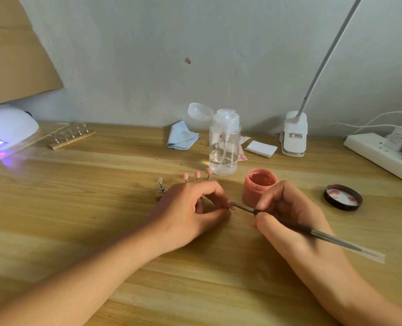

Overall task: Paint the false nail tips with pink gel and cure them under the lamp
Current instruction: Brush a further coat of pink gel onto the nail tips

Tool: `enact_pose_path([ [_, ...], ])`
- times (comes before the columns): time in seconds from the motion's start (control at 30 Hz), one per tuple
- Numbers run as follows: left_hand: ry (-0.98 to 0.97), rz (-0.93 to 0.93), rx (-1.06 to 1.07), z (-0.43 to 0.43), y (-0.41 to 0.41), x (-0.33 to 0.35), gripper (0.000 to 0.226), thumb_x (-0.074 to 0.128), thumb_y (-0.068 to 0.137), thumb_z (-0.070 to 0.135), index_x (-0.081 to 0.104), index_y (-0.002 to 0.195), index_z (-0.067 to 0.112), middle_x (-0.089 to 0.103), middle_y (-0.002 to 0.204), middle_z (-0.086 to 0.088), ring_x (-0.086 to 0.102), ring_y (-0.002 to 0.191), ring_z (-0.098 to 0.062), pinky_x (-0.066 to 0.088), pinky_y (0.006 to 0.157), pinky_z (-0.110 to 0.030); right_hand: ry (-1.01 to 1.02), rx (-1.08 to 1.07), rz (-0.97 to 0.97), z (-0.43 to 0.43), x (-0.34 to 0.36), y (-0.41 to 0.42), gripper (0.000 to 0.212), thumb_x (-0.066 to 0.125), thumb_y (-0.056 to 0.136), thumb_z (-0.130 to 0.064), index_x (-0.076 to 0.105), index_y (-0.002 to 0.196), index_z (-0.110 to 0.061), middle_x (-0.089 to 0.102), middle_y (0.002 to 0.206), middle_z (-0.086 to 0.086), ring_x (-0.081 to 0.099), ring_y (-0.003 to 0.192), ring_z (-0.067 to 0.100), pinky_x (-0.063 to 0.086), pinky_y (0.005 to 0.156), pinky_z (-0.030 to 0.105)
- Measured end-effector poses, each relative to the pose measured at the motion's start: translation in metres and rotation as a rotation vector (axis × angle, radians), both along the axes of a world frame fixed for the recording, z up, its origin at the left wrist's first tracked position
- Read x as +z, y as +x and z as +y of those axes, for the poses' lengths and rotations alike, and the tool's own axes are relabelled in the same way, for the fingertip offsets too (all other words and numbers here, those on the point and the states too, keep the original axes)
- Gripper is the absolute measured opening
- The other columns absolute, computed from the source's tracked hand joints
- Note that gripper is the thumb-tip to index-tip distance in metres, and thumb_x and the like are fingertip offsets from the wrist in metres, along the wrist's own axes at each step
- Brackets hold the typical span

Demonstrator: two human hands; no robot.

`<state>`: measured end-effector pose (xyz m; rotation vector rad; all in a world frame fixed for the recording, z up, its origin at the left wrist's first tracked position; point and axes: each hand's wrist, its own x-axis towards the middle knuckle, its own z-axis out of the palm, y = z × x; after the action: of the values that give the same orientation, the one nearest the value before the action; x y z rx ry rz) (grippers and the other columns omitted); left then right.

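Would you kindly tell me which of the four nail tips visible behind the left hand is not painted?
The leftmost tip, just beyond the left hand: it is clear, while the three tips to its right are pink.

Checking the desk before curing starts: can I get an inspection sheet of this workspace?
Surface: wooden table, purple glow at left.
Job's things: open pink gel jar; its lid lying apart; stand with three pink tips, one clear; lit curing lamp.
Clutter: pump bottle, blue cloth, white pads, second stand.
Hands: right hand grips brush; left hand curled at brush tip, contents hidden.
Cables: white leads into power strip.
Surroundings: grey wall, clip lamp.
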<state>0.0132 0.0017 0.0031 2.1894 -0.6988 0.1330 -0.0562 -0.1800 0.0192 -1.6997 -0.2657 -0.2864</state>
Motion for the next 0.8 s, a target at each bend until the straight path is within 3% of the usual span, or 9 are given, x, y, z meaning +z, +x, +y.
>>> enact_pose_path([
  [0.07,-0.016,0.017,-0.003,0.0004,0.0007,-0.0011,0.016,0.078,0.083,0.024,0.068,0.08,0.036,0.065,0.073,0.031,0.04,0.047,-0.003,0.042,0.067,-0.023,0.041,-0.021,0.007,-0.0016,-0.0003,0.0001,0.01,0.064,0.078,-0.007,0.054,0.081,-0.008,0.055,0.074,0.023,0.047,0.064,0.019,0.037,0.055,0.023],
  [0.2,-0.02,0.029,-0.011,0.0011,0.0007,-0.0014,0.014,0.077,0.083,0.024,0.069,0.082,0.035,0.068,0.083,0.028,0.041,0.048,-0.003,0.038,0.068,-0.007,0.053,-0.04,0.02,-0.002,-0.0001,0.0005,0.009,0.063,0.077,-0.012,0.054,0.078,-0.014,0.054,0.075,0.026,0.047,0.066,0.021,0.037,0.061,0.031],
  [0.3,-0.023,0.036,-0.002,0.0003,0.0016,-0.0009,0.019,0.077,0.083,0.025,0.066,0.08,0.04,0.066,0.079,0.031,0.041,0.048,-0.003,0.044,0.069,-0.019,0.022,-0.01,0.024,-0.0014,-0.0002,-0.0003,0.009,0.06,0.074,-0.012,0.053,0.079,-0.01,0.052,0.072,0.024,0.044,0.062,0.017,0.035,0.055,0.023],
  [0.47,-0.025,0.048,-0.007,0.0008,0.0011,-0.0015,0.016,0.077,0.084,0.025,0.067,0.081,0.037,0.067,0.08,0.03,0.04,0.046,-0.003,0.038,0.07,-0.009,0.004,-0.018,0.026,-0.0015,-0.0003,-0.0001,0.013,0.056,0.069,-0.012,0.051,0.079,-0.006,0.049,0.066,0.017,0.04,0.059,0.013,0.032,0.05,0.018],
  [0.6,-0.037,0.049,-0.017,0.0017,0.0009,-0.0011,0.013,0.077,0.084,0.025,0.068,0.082,0.035,0.07,0.088,0.026,0.039,0.046,-0.003,0.039,0.061,-0.012,-0.008,-0.018,0.025,-0.0015,-0.0006,0.0002,0.013,0.056,0.068,-0.012,0.051,0.078,-0.005,0.049,0.065,0.009,0.04,0.058,0.011,0.032,0.05,0.018],
  [0.8,-0.039,0.045,-0.027,0.0023,0.0006,-0.0009,0.016,0.077,0.084,0.025,0.068,0.082,0.037,0.07,0.087,0.026,0.039,0.047,-0.003,0.042,0.064,-0.014,-0.003,-0.038,0.024,-0.0016,-0.001,0.001,0.013,0.056,0.067,-0.012,0.05,0.076,-0.004,0.05,0.064,0.009,0.041,0.059,0.011,0.032,0.05,0.019],
])
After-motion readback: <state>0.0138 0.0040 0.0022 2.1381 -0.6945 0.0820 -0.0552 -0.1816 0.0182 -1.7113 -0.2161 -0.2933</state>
